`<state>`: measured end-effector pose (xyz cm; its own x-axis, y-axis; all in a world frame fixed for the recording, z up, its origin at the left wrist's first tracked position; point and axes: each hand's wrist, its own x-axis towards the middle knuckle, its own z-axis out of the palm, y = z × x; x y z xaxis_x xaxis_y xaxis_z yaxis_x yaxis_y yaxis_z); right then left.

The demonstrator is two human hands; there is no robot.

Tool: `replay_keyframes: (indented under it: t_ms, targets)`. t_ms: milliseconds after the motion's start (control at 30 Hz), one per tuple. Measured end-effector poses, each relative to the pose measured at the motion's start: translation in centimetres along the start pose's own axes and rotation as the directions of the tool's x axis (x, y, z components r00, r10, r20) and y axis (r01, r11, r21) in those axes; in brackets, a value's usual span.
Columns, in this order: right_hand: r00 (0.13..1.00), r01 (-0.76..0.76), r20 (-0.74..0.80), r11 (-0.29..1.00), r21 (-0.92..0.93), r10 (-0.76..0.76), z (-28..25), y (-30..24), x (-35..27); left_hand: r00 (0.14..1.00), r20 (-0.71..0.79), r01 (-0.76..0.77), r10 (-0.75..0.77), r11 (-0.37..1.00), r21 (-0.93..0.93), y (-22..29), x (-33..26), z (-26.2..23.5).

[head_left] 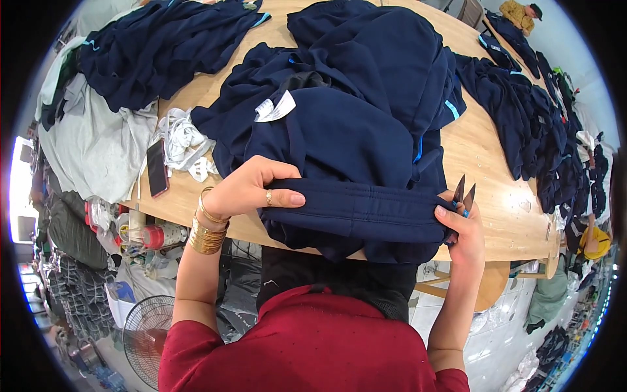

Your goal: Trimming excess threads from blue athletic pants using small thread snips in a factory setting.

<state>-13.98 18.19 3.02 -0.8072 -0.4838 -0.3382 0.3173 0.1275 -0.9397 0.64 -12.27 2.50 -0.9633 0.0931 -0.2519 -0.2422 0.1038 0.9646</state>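
Both my hands hold the stitched waistband of a navy garment (356, 140), stretched straight between them along the table's near edge. My left hand (251, 189) pinches its left end, thumb on top and fingers behind. At the other end my right hand (462, 225) grips the band with the thumb over it. Small thread snips (465, 195) are also in my right hand, their two dark blades pointing up and apart. A white label (275, 108) lies on the garment's cloth above my left hand. Folds hide most of my fingertips.
More navy garments lie in piles at the left (170, 52) and right (516, 117) of the wooden table (480, 153). Beside my left forearm are a phone (157, 168) and white strips (184, 140). A fan (150, 333) stands low at left. Another person (518, 16) is far off.
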Motion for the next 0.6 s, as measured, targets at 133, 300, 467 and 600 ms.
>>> replay_keyframes:
  t_ms: [133, 300, 467, 600]
  targets:
    - [0.999, 0.013, 0.031, 1.0, -0.012, -0.013, 0.1, -0.3, 0.6, 1.0, 0.012, -0.024, 0.025, 0.999, -0.042, 0.6, 0.5, 0.2]
    - [0.917, 0.203, -0.326, 0.972, -0.117, -0.231, 0.8, -2.0, 0.1, 0.938, -0.05, -0.221, 0.343, 0.703, 0.675, 1.9, 0.3, 2.8]
    - [0.698, 0.529, -0.404, 0.806, -0.265, -0.591, -1.4, -2.2, -2.1, 0.597, -0.409, -0.09, 0.69, 0.565, 0.82, 3.2, 0.4, 1.5]
    - [0.635, 0.585, -0.396, 0.747, -0.315, -0.664, -2.1, -2.5, -2.8, 0.413, -0.415, -0.06, 0.81, 0.479, 0.876, 4.2, 1.2, 0.3]
